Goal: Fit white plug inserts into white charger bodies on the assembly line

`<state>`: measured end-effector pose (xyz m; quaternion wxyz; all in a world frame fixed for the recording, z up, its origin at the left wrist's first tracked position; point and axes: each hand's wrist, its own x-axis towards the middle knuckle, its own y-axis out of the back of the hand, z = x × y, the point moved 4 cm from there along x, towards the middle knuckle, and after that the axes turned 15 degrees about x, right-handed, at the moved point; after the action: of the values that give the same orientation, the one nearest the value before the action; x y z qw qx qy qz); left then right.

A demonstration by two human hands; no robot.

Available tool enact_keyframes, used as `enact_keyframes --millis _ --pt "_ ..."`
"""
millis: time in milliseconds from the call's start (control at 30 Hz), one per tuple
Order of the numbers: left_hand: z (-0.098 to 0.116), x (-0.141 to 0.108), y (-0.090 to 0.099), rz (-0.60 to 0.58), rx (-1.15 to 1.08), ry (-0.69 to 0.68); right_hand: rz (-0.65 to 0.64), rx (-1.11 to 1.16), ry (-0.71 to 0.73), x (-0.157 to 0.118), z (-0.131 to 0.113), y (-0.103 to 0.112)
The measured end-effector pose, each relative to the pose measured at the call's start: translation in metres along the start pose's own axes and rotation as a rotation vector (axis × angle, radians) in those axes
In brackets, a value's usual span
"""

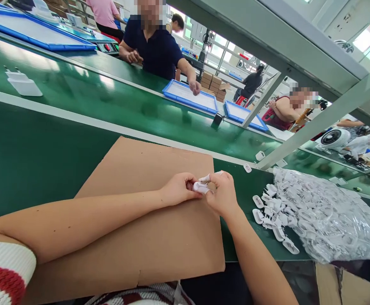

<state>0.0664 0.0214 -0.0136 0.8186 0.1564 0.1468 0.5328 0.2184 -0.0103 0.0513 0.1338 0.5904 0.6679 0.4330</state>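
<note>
Over the cardboard sheet (146,237), both hands meet at a small white plastic charger part (200,187). My left hand (181,188) pinches its left end between thumb and fingers. From the other side, my right hand (224,192) closes on the same part, with something white around a fingertip, perhaps a finger cover. The fingers hide much of the part, so its exact shape is unclear. Right of the sheet lie several loose white plastic covers (278,233), spilling from a clear plastic bag (337,216) full of similar pieces.
Beyond a pale rail runs a green conveyor belt (118,108) carrying a white plug charger (24,83) and a small black block (217,119). A co-worker (156,46) sits opposite, a hand over a blue-rimmed tray (191,96). A slanting metal post (318,112) rises at right.
</note>
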Motion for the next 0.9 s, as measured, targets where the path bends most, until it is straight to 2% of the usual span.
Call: enact_keyframes --millis 67,200,267,300,367,433,500,567,633,733,800,900 --pt "0.001 -0.002 -0.001 -0.008 0.011 -0.001 -0.002 0.078 -0.026 -0.002 0.004 -0.003" --pt "0.015 -0.001 -0.004 -0.097 -0.071 -0.114 -0.035 0.373 -0.108 0.0 0.018 -0.004" --pt "0.02 0.008 -0.001 -0.126 -0.075 -0.1 -0.062 0.498 -0.115 0.005 0.029 0.001" --pt "0.021 0.016 0.002 -0.112 -0.037 -0.069 -0.03 0.516 -0.119 0.008 0.038 0.006" --pt "0.022 0.039 0.013 -0.018 0.075 -0.022 0.133 0.405 -0.176 0.013 0.062 0.022" --pt "0.023 0.067 0.028 0.098 0.173 -0.018 0.308 0.149 -0.333 0.014 0.093 0.037" --pt "0.023 0.098 0.043 0.216 0.272 -0.012 0.365 -0.054 -0.532 0.011 0.121 0.045" --pt "0.022 0.125 0.057 0.31 0.361 0.021 0.336 -0.114 -0.666 0.009 0.141 0.046" --pt "0.02 0.146 0.069 0.381 0.414 0.056 0.331 -0.102 -0.667 0.008 0.15 0.045" --pt "0.016 0.164 0.082 0.448 0.452 0.094 0.469 -0.064 -0.601 0.005 0.152 0.049" --pt "0.015 0.169 0.087 0.479 0.473 0.11 0.563 -0.044 -0.612 0.001 0.152 0.053" --pt "0.018 0.161 0.09 0.579 0.514 0.139 0.595 -0.009 -0.595 0.001 0.148 0.057"
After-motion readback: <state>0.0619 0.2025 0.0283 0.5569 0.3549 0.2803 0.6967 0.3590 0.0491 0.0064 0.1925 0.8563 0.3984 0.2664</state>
